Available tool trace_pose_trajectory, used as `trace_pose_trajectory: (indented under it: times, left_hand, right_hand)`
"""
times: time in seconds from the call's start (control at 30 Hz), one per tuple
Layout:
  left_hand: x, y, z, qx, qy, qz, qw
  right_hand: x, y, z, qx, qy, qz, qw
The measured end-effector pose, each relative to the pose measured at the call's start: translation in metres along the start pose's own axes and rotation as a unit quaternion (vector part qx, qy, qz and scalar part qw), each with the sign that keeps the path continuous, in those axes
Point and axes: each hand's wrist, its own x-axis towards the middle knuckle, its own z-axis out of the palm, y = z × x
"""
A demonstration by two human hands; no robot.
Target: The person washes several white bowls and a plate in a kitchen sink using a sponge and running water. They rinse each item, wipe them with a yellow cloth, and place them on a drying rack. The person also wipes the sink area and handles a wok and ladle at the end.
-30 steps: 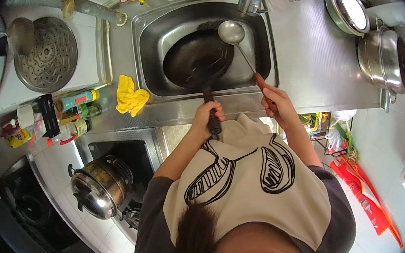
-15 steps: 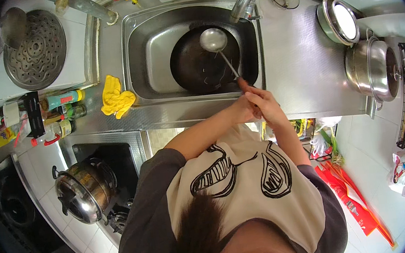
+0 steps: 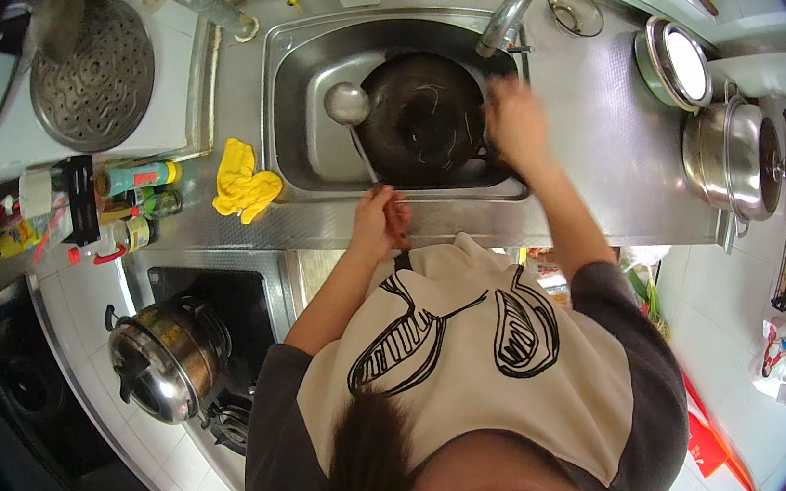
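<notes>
My left hand (image 3: 382, 218) is closed round the handle of a metal ladle (image 3: 348, 103), near the sink's front edge. The ladle's round bowl hangs over the left part of the steel sink (image 3: 304, 163). A dark wok (image 3: 418, 121) lies in the sink on the right, with a few thin pale strands on its inner surface. Over the wok's right rim, below the faucet (image 3: 510, 11), is my right hand (image 3: 517, 125). It is smeared by motion, so its fingers cannot be made out.
A crumpled yellow cloth (image 3: 243, 180) lies left of the sink. A glass bowl (image 3: 575, 9) stands behind on the right, with steel pots (image 3: 733, 163) at the counter's right end. Bottles (image 3: 138, 177) and a lidded steamer pot (image 3: 158, 355) are at the left.
The ladle has moved left, from above the wok, and is now in my left hand alone. My right hand has left the handle and reached forward toward the faucet side.
</notes>
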Motion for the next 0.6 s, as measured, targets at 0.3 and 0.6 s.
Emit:
trace_pose_trajectory:
  times: [0.3, 0.6]
  left_hand:
    - [0.053, 0.051, -0.097, 0.161, 0.136, 0.068, 0.975]
    - [0.086, 0.065, -0.122, 0.288, 0.092, 0.065, 0.951]
  right_hand:
    - [0.094, 0.103, 0.062, -0.018, -0.046, 0.053, 0.997]
    - [0.073, 0.074, 0.052, 0.037, 0.059, 0.073, 0.995]
